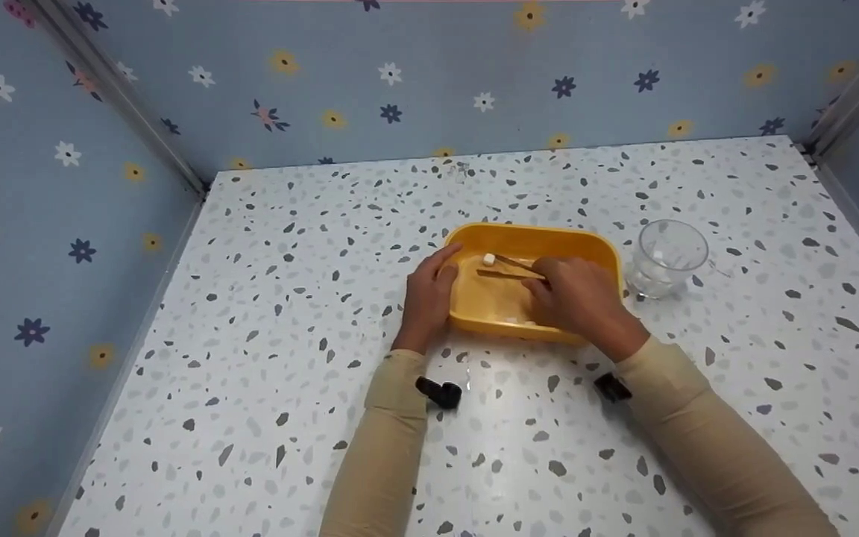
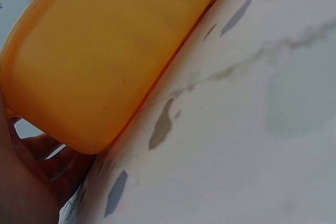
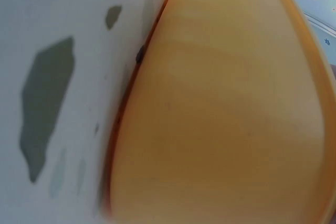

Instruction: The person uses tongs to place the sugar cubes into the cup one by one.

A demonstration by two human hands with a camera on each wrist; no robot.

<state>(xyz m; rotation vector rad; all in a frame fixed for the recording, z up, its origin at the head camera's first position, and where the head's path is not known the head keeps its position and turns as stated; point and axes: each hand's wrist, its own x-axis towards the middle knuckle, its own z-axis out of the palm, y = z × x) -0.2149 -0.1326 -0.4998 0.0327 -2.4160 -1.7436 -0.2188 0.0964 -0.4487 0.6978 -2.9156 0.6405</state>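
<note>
A yellow plastic tub sits on the speckled table. My left hand grips its left side, thumb at the rim and fingers against the outer wall; in the left wrist view several fingers show behind the tub's end. Over the tub, my right hand holds slim brownish tongs pointing left, their two arms spread apart. A small white cube is right at the tip of the upper arm. More white pieces lie along the tub's near side. Only the tub's outer wall fills the right wrist view.
A clear glass stands just right of the tub, with something white inside. Flower-patterned blue panels border the table at the back and sides. Black wrist cameras sit on both sleeves.
</note>
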